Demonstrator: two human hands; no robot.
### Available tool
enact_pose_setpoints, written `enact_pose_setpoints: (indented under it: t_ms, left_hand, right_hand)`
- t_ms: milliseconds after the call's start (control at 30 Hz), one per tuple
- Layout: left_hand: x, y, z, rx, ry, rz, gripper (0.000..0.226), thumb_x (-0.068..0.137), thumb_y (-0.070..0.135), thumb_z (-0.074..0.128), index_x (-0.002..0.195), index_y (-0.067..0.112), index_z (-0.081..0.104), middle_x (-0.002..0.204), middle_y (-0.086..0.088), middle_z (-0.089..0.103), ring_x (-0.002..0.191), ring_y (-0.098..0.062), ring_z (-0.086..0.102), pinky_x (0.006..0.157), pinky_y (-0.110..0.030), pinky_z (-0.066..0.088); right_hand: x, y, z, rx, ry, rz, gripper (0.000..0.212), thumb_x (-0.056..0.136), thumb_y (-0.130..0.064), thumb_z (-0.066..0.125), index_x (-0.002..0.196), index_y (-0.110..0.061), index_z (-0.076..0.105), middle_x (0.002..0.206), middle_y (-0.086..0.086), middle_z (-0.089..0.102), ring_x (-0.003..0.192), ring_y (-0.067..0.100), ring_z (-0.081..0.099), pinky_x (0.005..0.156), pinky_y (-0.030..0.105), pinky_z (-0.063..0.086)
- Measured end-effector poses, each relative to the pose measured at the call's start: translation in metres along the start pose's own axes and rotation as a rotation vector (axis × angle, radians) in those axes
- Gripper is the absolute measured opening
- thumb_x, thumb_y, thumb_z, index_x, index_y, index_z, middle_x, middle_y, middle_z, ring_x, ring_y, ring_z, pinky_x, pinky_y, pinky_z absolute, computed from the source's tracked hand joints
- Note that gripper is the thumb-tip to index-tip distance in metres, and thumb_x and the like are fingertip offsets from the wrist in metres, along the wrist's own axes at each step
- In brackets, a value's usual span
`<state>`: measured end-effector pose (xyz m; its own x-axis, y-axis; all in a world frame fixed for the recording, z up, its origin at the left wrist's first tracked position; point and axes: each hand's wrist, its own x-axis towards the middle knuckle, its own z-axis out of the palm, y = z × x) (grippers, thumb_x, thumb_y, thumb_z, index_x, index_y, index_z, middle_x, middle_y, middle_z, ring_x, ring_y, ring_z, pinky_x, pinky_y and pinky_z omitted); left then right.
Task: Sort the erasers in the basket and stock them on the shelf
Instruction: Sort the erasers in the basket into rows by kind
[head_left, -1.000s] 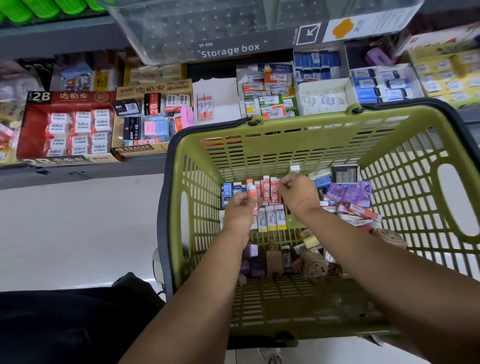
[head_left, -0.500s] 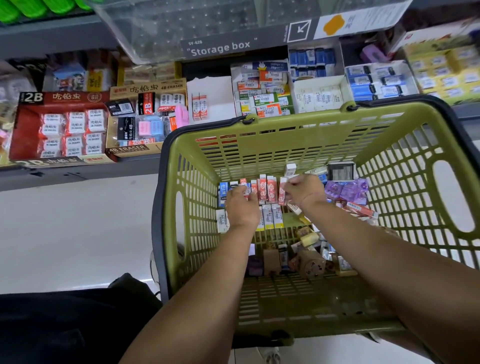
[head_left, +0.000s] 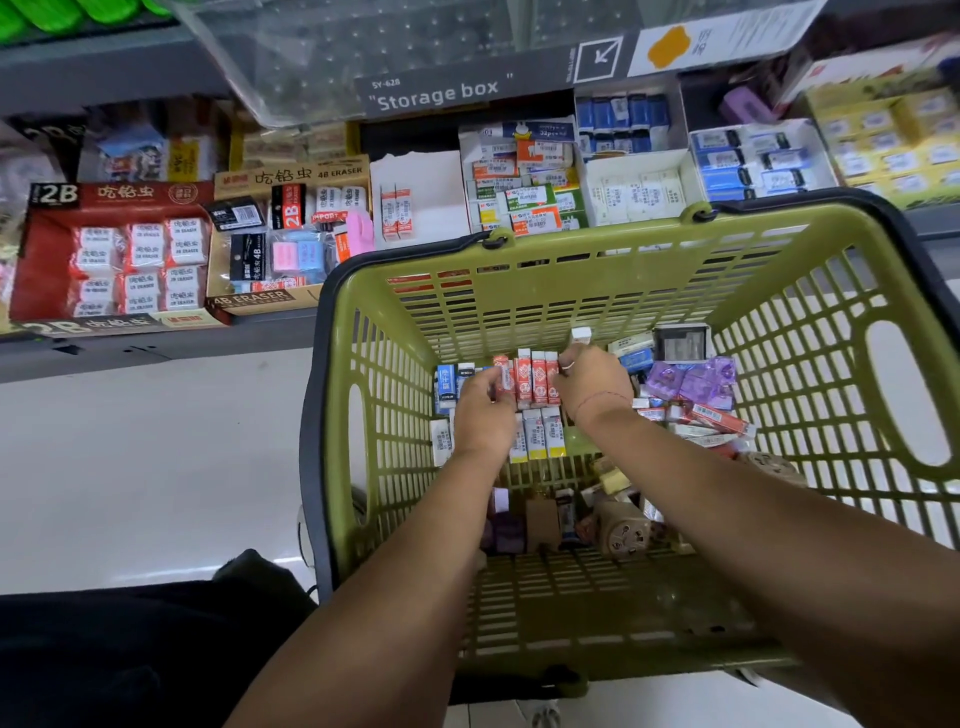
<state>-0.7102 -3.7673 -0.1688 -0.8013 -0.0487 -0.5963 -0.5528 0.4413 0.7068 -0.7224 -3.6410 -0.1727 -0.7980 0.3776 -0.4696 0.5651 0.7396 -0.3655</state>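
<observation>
Erasers (head_left: 530, 384) in red sleeves stand in a row on the bottom of the green basket (head_left: 571, 270), squeezed between both hands: the left hand (head_left: 480, 410) curls its fingers round one end and the right hand (head_left: 589, 382) pinches the other. Past the fingertips the shelf (head_left: 156, 353) holds open cartons (head_left: 114, 260) of 2B and 4B stock under a grey "Storage box" label (head_left: 441, 93). Pale shop floor (head_left: 156, 467) runs off to the left of the left hand.
</observation>
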Motion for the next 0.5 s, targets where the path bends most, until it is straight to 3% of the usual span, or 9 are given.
enact_pose_setpoints:
  t_ms: [100, 133, 200, 300, 400, 433, 500]
  left_hand:
    - [0.000, 0.002, 0.004, -0.060, -0.008, 0.001, 0.038, 0.098, 0.009, 0.046, 0.134, 0.021, 0.051, 0.136, 0.000, 0.051, 0.109, -0.018, 0.057, 0.078, -0.019, 0.046]
    - [0.000, 0.003, 0.005, -0.078, -0.012, -0.005, 0.039, 0.098, 0.009, 0.047, 0.134, 0.021, 0.051, 0.133, 0.000, 0.053, 0.107, -0.020, 0.058, 0.075, -0.022, 0.048]
    - [-0.001, 0.004, 0.008, -0.103, -0.017, -0.016, 0.040, 0.097, 0.008, 0.047, 0.135, 0.022, 0.050, 0.129, 0.001, 0.053, 0.096, -0.014, 0.057, 0.064, -0.017, 0.044]
    - [0.001, 0.004, 0.008, -0.123, -0.022, -0.037, 0.040, 0.098, 0.008, 0.046, 0.136, 0.020, 0.049, 0.134, 0.002, 0.052, 0.101, -0.006, 0.049, 0.068, -0.011, 0.037]
    - [0.000, 0.005, 0.003, -0.110, -0.059, -0.024, 0.040, 0.099, 0.010, 0.045, 0.137, 0.018, 0.048, 0.137, 0.000, 0.050, 0.089, 0.002, 0.049, 0.053, -0.001, 0.037]
    - [-0.001, 0.006, 0.000, -0.092, -0.083, -0.018, 0.040, 0.099, 0.012, 0.046, 0.138, 0.018, 0.047, 0.138, 0.000, 0.049, 0.089, 0.003, 0.048, 0.054, 0.002, 0.037]
    - [-0.004, 0.007, -0.005, 0.015, -0.148, 0.001, 0.041, 0.099, 0.019, 0.048, 0.140, 0.019, 0.046, 0.142, 0.000, 0.045, 0.106, -0.007, 0.050, 0.079, -0.008, 0.041]
  right_hand:
    - [0.002, 0.005, 0.001, 0.056, -0.018, -0.051, 0.021, 0.090, -0.014, 0.059, 0.110, -0.011, 0.065, 0.107, 0.009, 0.069, 0.096, 0.025, 0.064, 0.077, 0.028, 0.049]
    - [0.002, 0.006, 0.001, 0.083, -0.022, -0.052, 0.023, 0.090, -0.015, 0.060, 0.113, -0.013, 0.064, 0.109, 0.008, 0.069, 0.097, 0.024, 0.064, 0.077, 0.026, 0.047]
    - [0.002, 0.009, 0.003, 0.115, -0.033, -0.053, 0.028, 0.091, -0.018, 0.059, 0.119, -0.013, 0.062, 0.113, 0.007, 0.067, 0.101, 0.023, 0.063, 0.079, 0.024, 0.045]
    - [0.003, 0.010, 0.004, 0.118, -0.063, -0.072, 0.029, 0.094, -0.017, 0.054, 0.123, -0.013, 0.060, 0.115, 0.008, 0.067, 0.104, 0.024, 0.061, 0.083, 0.024, 0.044]
    - [0.003, 0.013, 0.001, 0.116, -0.117, -0.118, 0.028, 0.094, -0.010, 0.050, 0.120, -0.010, 0.060, 0.107, 0.011, 0.069, 0.100, 0.025, 0.062, 0.077, 0.022, 0.042]
    - [0.002, 0.015, -0.003, 0.122, -0.139, -0.139, 0.029, 0.094, -0.009, 0.049, 0.121, -0.010, 0.060, 0.105, 0.011, 0.069, 0.099, 0.026, 0.062, 0.077, 0.022, 0.043]
    - [0.002, 0.020, -0.014, 0.137, -0.194, -0.192, 0.029, 0.092, -0.009, 0.052, 0.120, -0.009, 0.060, 0.105, 0.011, 0.068, 0.098, 0.025, 0.063, 0.081, 0.025, 0.046]
